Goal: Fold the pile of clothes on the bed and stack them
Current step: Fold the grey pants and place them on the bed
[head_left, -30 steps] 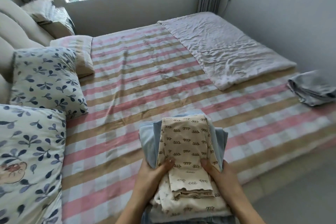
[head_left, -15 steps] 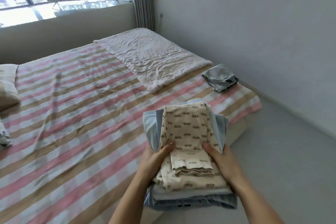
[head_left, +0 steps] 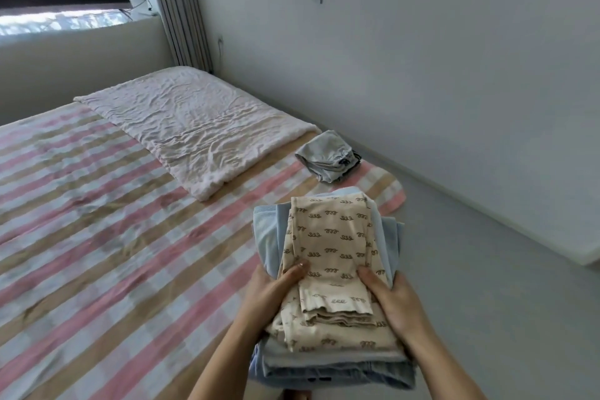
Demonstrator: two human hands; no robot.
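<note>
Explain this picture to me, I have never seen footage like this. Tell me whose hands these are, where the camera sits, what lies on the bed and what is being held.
There is no machine here: a person wears one wide-angle camera on the head, looking forward and down, so you see their own arms. The left hand and right hand grip a stack of folded clothes from both sides, thumbs on top. A cream printed piece is uppermost, with light blue pieces beneath. On the striped bed lie a pale crumpled blanket and, near the corner, a grey folded garment.
</note>
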